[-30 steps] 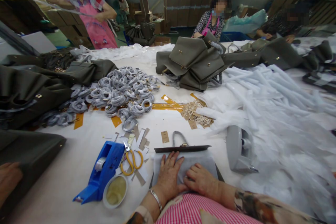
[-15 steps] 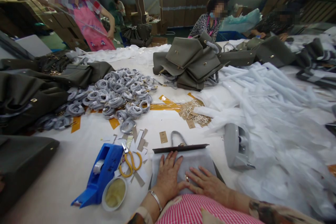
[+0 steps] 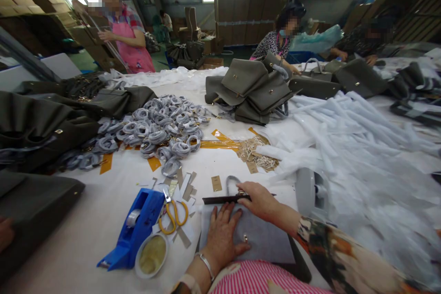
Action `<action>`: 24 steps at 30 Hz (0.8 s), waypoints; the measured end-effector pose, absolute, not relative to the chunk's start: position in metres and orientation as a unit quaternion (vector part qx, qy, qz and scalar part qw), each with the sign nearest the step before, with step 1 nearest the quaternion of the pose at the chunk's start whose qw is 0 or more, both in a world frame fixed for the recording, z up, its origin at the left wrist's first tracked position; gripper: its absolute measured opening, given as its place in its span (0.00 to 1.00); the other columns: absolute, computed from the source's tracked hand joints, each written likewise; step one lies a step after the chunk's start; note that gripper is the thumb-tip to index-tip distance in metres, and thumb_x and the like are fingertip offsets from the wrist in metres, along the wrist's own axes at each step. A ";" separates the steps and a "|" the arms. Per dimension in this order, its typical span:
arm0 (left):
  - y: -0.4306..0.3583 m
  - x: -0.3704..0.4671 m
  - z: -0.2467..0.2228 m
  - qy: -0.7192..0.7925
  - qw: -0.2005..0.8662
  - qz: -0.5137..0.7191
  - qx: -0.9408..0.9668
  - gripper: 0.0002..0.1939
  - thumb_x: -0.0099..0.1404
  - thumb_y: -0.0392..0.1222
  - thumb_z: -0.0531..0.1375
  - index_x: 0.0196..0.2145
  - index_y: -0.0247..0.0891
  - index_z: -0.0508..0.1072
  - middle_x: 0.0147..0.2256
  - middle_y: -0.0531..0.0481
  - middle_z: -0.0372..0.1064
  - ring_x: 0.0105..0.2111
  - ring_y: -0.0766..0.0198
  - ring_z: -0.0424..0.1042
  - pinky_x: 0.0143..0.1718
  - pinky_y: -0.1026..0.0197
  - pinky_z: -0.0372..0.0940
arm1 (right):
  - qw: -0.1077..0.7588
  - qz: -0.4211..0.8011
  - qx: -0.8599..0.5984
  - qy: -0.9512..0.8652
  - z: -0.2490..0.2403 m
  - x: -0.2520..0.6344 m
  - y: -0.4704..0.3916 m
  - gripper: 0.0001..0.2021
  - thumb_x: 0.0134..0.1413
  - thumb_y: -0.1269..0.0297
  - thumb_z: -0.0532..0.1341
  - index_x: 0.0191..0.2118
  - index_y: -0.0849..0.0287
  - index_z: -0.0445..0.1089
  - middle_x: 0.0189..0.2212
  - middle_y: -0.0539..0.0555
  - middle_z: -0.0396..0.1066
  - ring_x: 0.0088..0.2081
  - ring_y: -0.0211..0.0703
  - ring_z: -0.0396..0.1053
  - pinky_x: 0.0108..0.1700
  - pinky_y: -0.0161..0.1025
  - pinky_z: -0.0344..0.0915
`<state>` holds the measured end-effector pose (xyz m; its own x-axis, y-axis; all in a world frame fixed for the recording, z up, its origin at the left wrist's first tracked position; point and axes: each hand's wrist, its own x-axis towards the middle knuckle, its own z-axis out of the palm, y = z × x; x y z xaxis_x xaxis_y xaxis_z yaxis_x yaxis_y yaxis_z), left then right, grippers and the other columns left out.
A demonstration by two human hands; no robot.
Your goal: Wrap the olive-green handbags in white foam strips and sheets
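Moved right hand [image 3: 257, 200] up to the flap [image 3: 220, 200] of the bag [image 3: 300, 259] on table [image 3: 103, 202], curled around its edge; keeps left hand [image 3: 222, 235] spread flat, gripping nothing, right of bowl [image 3: 138, 262] of something yellowish [image 3: 152, 255].

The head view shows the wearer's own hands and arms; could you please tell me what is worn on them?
Neither the left hand nor the right hand wears a glove. A slim silver-coloured bangle circles the left wrist. The right sleeve has a blotchy pattern in cream, rust and dark tones; only a bit of the left sleeve shows.
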<state>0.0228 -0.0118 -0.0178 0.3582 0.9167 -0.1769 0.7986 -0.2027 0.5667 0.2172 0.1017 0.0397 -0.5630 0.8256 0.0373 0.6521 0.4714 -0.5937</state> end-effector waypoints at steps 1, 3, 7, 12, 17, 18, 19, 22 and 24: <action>-0.014 0.022 -0.018 0.559 0.296 0.106 0.767 0.49 0.52 0.70 0.67 0.66 0.55 0.59 0.69 0.44 0.51 0.69 0.41 0.49 0.68 0.27 0.39 | 0.143 0.279 -0.435 -0.844 0.038 0.212 0.100 0.08 0.58 0.71 0.62 0.43 0.61 0.75 0.38 0.58 0.76 0.42 0.51 0.73 0.48 0.48 0.71; -0.017 0.022 -0.018 0.570 0.289 0.113 0.761 0.49 0.51 0.70 0.69 0.66 0.54 0.60 0.68 0.41 0.54 0.68 0.39 0.52 0.68 0.27 0.42 | 0.133 0.292 -0.409 -0.854 0.034 0.210 0.086 0.07 0.60 0.73 0.60 0.34 0.60 0.75 0.32 0.55 0.75 0.38 0.46 0.72 0.44 0.42 0.69; -0.023 0.026 -0.016 0.597 0.257 0.132 0.748 0.42 0.48 0.66 0.72 0.57 0.50 0.71 0.58 0.40 0.65 0.60 0.36 0.62 0.62 0.29 0.54 | 0.164 0.292 -0.346 -0.876 0.016 0.219 0.037 0.08 0.59 0.75 0.57 0.34 0.60 0.72 0.36 0.55 0.71 0.39 0.44 0.68 0.41 0.38 0.65; -0.027 0.019 -0.016 0.566 0.238 0.128 0.779 0.36 0.50 0.61 0.73 0.53 0.44 0.73 0.49 0.41 0.72 0.52 0.41 0.69 0.55 0.35 0.65 | 0.197 0.278 -0.337 -0.877 -0.013 0.226 0.005 0.07 0.58 0.76 0.55 0.34 0.61 0.70 0.35 0.55 0.68 0.36 0.43 0.64 0.38 0.37 0.63; -0.039 -0.008 -0.020 0.488 0.217 0.094 0.840 0.34 0.57 0.51 0.72 0.57 0.39 0.69 0.49 0.42 0.74 0.47 0.48 0.74 0.48 0.43 0.73 | 0.187 0.296 -0.300 -0.887 -0.029 0.232 0.002 0.08 0.61 0.74 0.54 0.36 0.60 0.70 0.35 0.55 0.69 0.35 0.42 0.65 0.37 0.37 0.64; -0.042 -0.013 -0.020 0.478 0.205 0.103 0.848 0.32 0.58 0.49 0.71 0.57 0.38 0.68 0.50 0.41 0.74 0.47 0.48 0.74 0.49 0.44 0.73 | 0.186 0.300 -0.296 -0.887 -0.031 0.234 0.002 0.08 0.61 0.74 0.54 0.37 0.60 0.71 0.35 0.55 0.70 0.36 0.42 0.66 0.38 0.37 0.65; -0.044 -0.018 -0.019 0.467 0.187 0.117 0.856 0.29 0.61 0.47 0.70 0.56 0.37 0.69 0.51 0.41 0.74 0.48 0.49 0.74 0.49 0.45 0.73 | 0.183 0.305 -0.294 -0.887 -0.032 0.236 0.001 0.08 0.62 0.73 0.55 0.38 0.60 0.71 0.36 0.56 0.70 0.37 0.43 0.66 0.39 0.38 0.65; -0.051 -0.026 -0.013 0.448 0.118 0.183 0.867 0.13 0.70 0.43 0.60 0.50 0.36 0.72 0.49 0.41 0.76 0.47 0.53 0.75 0.48 0.48 0.74 | 0.169 0.322 -0.272 -0.891 -0.031 0.241 0.001 0.08 0.65 0.67 0.56 0.44 0.61 0.71 0.39 0.59 0.70 0.39 0.46 0.67 0.42 0.41 0.68; -0.053 -0.027 -0.008 0.455 0.094 0.223 0.857 0.10 0.72 0.40 0.55 0.46 0.37 0.73 0.46 0.42 0.77 0.46 0.56 0.76 0.48 0.50 0.75 | 0.152 0.352 -0.250 -0.889 -0.025 0.245 0.003 0.12 0.65 0.61 0.59 0.47 0.63 0.71 0.42 0.60 0.70 0.42 0.48 0.67 0.45 0.43 0.69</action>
